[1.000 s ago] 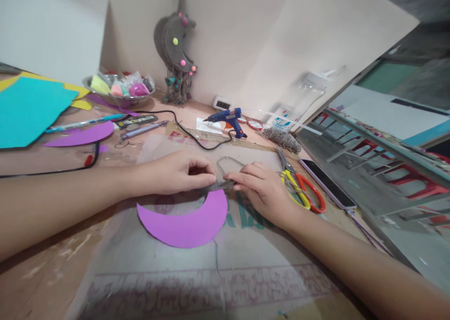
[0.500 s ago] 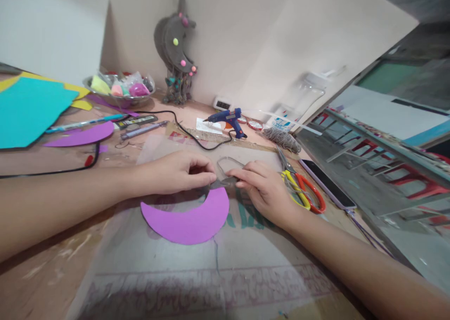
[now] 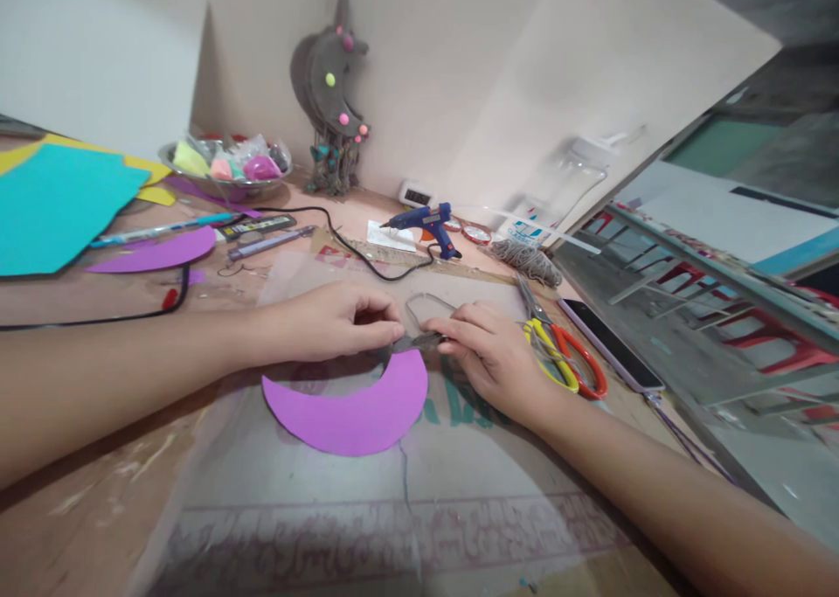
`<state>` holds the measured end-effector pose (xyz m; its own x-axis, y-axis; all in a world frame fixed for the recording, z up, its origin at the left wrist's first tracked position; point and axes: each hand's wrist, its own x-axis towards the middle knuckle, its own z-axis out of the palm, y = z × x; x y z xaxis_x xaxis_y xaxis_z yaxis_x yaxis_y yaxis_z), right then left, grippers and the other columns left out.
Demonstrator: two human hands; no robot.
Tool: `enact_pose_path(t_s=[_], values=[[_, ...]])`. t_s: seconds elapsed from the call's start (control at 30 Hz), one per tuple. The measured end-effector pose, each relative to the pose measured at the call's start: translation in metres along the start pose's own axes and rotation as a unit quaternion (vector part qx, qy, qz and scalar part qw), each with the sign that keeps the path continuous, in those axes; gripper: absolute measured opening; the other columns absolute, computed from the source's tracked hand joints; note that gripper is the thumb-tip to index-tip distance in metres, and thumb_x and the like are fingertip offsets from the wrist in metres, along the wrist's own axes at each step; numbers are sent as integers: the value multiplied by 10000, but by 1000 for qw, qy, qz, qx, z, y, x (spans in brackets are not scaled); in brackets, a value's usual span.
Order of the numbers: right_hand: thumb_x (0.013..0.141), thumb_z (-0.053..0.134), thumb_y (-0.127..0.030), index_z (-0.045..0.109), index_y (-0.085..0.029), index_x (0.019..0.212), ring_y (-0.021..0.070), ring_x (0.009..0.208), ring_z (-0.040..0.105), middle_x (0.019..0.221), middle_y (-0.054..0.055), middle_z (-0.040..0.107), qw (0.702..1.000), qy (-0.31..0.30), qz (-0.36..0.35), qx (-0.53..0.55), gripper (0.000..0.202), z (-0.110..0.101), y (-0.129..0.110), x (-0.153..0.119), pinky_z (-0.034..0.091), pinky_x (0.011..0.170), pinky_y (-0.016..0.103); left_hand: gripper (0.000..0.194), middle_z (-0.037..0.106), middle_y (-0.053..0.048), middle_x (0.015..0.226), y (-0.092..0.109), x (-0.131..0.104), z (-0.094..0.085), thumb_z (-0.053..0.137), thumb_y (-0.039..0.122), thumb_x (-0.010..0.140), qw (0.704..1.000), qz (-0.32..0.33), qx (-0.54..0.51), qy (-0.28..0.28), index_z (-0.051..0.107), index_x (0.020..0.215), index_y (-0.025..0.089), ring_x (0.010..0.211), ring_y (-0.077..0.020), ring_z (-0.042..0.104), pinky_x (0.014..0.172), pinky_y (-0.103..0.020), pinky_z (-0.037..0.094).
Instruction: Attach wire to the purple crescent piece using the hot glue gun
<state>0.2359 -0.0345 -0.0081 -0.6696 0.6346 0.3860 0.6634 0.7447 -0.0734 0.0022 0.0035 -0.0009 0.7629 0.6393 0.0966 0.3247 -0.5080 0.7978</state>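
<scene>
My left hand (image 3: 354, 317) is closed in a pinch at the upper right end of a purple foam or paper crescent (image 3: 347, 426), where a bit of grey yarn shows. Just to the right, my right hand (image 3: 495, 352) has its fingers closed on grey yarn (image 3: 426, 342) at that same end. A thin loop of the yarn stands up behind the right fingers. The crescent lies on a clear plastic sheet (image 3: 315, 492), its left tip below my left wrist. The crescent's upper right tip is partly hidden by my fingers.
Scissors (image 3: 557, 343) and a phone (image 3: 609, 343) lie right of my right hand. Behind are a blue glue gun (image 3: 429, 221) with its cord, a grey yarn bundle (image 3: 524, 260) and a bowl of bagged craft pieces (image 3: 226, 182). Turquoise sheets (image 3: 65, 212) lie at left.
The view has shifted very slightly. My right fingers have moved a little at the yarn; the crescent and my left hand stay in place.
</scene>
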Motion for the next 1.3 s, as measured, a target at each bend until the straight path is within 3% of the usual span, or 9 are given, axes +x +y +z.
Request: enact_pose_path(t_s=[1.07, 1.3], values=[[926, 449, -257, 620, -175, 1076, 159, 706, 489, 784, 49, 588, 1000, -9, -4, -3, 242, -2, -1, 2, 380, 642, 294, 183, 557, 48, 627, 1, -1, -1, 455, 235, 839, 1000, 9, 19, -3, 578, 739, 142, 582, -71, 502, 574, -175, 385], [932, 420, -267, 584, -169, 1125, 183, 786, 525, 832, 66, 576, 1000, 10, 10, 18, 272, -1, 1, 0, 421, 694, 319, 191, 555, 48, 631, 0, -1, -1, 446, 248, 847, 1000, 2, 16, -6, 574, 748, 146, 577, -74, 501, 581, -183, 381]])
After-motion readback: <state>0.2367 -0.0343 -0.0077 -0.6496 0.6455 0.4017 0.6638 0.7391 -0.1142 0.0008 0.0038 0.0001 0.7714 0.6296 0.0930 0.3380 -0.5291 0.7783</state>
